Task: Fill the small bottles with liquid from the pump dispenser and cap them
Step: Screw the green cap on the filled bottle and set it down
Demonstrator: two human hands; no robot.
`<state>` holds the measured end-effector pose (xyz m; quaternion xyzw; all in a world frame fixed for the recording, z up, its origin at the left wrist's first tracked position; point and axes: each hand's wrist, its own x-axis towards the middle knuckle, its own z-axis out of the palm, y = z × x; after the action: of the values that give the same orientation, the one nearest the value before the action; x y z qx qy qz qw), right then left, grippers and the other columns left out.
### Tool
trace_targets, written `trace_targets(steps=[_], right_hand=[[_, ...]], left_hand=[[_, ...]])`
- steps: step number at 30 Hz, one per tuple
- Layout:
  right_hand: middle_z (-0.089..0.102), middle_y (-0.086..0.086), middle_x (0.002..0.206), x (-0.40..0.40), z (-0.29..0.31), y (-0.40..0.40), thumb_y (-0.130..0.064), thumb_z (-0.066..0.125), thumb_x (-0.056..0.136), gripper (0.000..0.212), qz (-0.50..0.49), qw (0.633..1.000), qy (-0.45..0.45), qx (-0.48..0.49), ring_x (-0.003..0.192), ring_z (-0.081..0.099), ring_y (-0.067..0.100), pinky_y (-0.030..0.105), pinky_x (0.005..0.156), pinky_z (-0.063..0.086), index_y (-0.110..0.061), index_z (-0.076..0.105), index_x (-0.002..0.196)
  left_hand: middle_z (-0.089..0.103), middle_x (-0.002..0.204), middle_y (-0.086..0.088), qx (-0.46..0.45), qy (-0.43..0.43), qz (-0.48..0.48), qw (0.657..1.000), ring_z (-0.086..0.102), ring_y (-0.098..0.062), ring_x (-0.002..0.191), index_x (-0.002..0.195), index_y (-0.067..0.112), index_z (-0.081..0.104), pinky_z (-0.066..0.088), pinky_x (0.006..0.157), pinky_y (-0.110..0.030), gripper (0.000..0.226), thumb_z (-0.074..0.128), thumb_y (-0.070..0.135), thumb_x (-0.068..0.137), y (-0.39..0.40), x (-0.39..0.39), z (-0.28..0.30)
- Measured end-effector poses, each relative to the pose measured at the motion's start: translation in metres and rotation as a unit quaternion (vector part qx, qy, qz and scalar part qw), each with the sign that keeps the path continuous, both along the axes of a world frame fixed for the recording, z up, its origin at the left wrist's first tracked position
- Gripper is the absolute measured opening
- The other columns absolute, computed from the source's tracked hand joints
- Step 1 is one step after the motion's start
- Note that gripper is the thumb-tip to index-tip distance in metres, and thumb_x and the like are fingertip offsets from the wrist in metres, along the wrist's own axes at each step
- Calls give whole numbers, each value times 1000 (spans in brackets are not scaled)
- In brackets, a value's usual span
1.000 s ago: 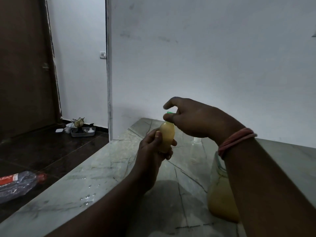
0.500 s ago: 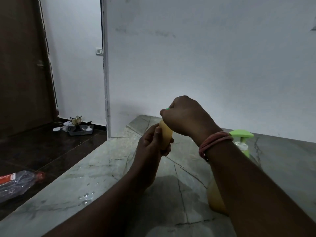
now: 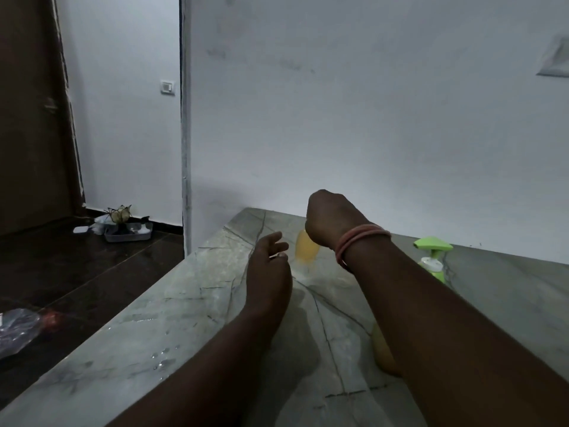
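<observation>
A small bottle (image 3: 305, 248) full of yellow liquid is upright at the far part of the marble counter (image 3: 197, 303). My right hand (image 3: 331, 218) grips its top from above, hiding the cap. My left hand (image 3: 271, 263) hovers just left of the bottle, fingers apart and holding nothing. The pump dispenser (image 3: 432, 257), with a green pump head, stands to the right behind my right forearm; its yellow-filled body (image 3: 383, 352) shows below the arm.
Water drops (image 3: 163, 355) lie on the counter's near left part. The counter's left edge drops to a dark floor with a crumpled plastic bottle (image 3: 18, 328) and a grey tray (image 3: 129, 231) of items by the wall. A white wall backs the counter.
My left hand has let go of the small bottle and opened. My right hand has carried the bottle down and away toward the far part of the counter.
</observation>
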<state>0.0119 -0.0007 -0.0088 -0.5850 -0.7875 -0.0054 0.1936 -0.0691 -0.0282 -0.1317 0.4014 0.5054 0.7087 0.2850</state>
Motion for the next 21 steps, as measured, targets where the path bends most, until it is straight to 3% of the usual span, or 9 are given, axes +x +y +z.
trace_targets(steps=[2,5,8,11,14,16,18,21], right_hand=[[45,5,67,-6,2,7,2,44,90,28,-5,1000,-8,-13,56,45,18,25,47,34,-13,40,67],[47,8,64,-11,-1,18,3,45,90,27,-22,998,-20,-54,53,46,19,25,45,35,-9,43,66],[48,10,66,-13,-9,25,3,44,92,22,-43,994,-12,-95,58,51,22,26,52,42,-5,48,71],[47,11,65,-14,-10,25,4,42,92,25,-50,993,-14,-110,55,46,21,27,51,40,-7,46,69],[50,11,68,-17,-3,21,2,42,96,28,-49,987,-58,-140,59,49,20,29,69,46,-4,50,70],[63,12,83,-17,3,22,-1,46,97,21,-34,985,-84,-149,69,59,23,29,78,51,3,62,84],[69,14,109,-16,11,22,-6,53,97,24,-13,981,-101,-162,86,64,27,36,90,54,4,65,114],[70,15,105,-12,30,18,-13,57,99,27,-28,978,-124,-163,77,62,25,37,90,55,4,63,119]], left_hand=[[65,119,-2,5,-21,2,1000,64,-14,98,128,24,58,52,73,-27,48,47,-4,91,0,0,1],[66,115,-2,3,-40,3,999,62,-11,85,125,23,59,52,69,-29,48,47,-7,89,2,0,2],[66,114,-3,5,-48,4,999,63,-13,87,125,21,60,52,68,-29,47,47,-7,90,2,-1,0],[67,112,-3,2,-52,0,999,62,-13,82,123,20,61,52,67,-31,47,46,-8,88,1,0,1],[68,110,-2,-7,-57,-7,998,61,-11,75,123,19,62,52,67,-33,47,46,-8,88,2,1,1],[67,110,-2,-8,-60,-9,998,60,-12,75,123,18,62,52,66,-33,47,46,-9,88,1,2,2],[67,110,-3,-8,-64,-12,998,60,-13,76,123,17,62,51,65,-32,47,46,-9,88,0,2,3],[67,108,-3,-7,-68,-9,998,61,-14,79,119,18,63,52,65,-31,47,45,-11,87,0,1,4]])
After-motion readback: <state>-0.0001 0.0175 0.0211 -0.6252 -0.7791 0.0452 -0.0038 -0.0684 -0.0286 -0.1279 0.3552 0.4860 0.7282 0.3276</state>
